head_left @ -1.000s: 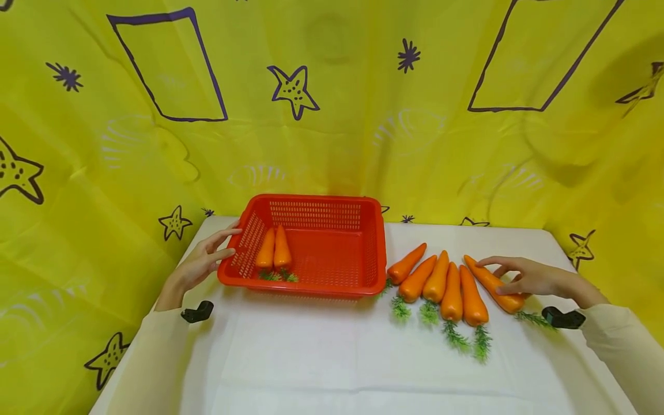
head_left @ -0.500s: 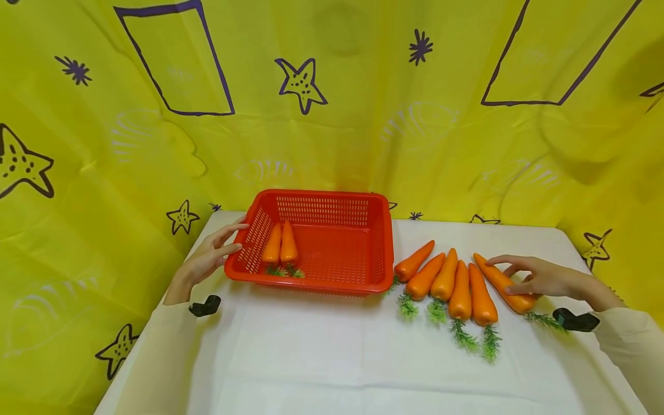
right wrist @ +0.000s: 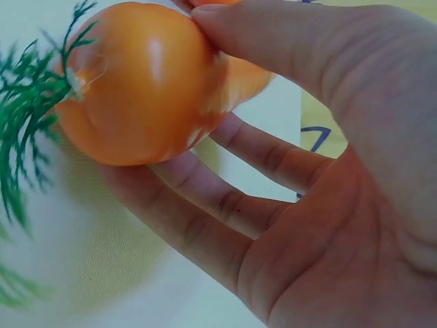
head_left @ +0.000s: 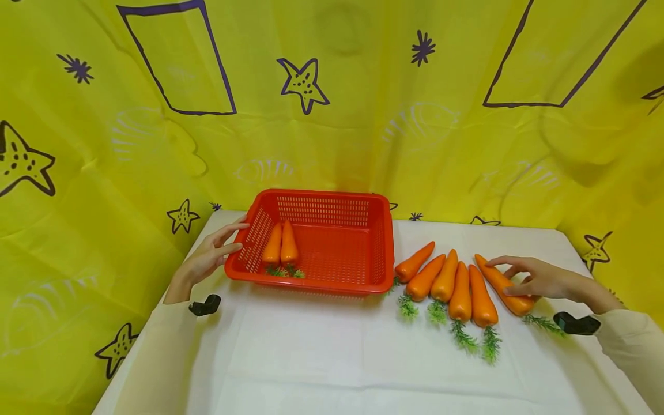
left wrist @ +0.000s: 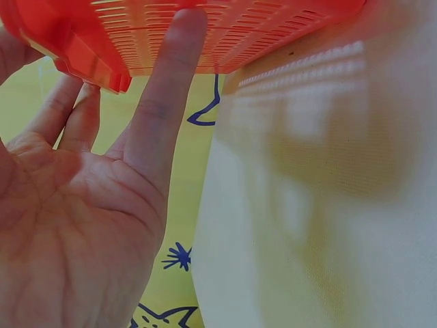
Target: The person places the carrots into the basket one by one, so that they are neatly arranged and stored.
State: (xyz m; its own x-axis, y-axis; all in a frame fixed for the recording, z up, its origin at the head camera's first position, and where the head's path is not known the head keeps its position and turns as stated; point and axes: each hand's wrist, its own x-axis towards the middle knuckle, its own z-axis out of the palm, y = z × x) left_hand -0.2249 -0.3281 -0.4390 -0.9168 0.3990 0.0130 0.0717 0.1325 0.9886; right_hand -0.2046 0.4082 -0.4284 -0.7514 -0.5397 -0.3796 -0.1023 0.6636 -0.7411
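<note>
Since the first frame only my head view has swung slightly; nothing on the white table [head_left: 311,351] appears to have shifted. Nearest, my right hand [head_left: 542,279] curls thumb and fingers around the outermost carrot [head_left: 496,279], beside five loose carrots [head_left: 443,278]. My left hand [head_left: 206,258], fingers loosely spread, touches the red basket [head_left: 337,248] at its left side; two carrots [head_left: 289,248] lie inside. I judge this the grasping step; next calls for a firm grip, then a lift. Behind hangs yellow cloth [head_left: 353,144].

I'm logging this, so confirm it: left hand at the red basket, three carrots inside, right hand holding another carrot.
Not three: the head view shows two carrots inside the red basket. The rest stands: left hand at the basket, right hand holding another carrot.
</note>
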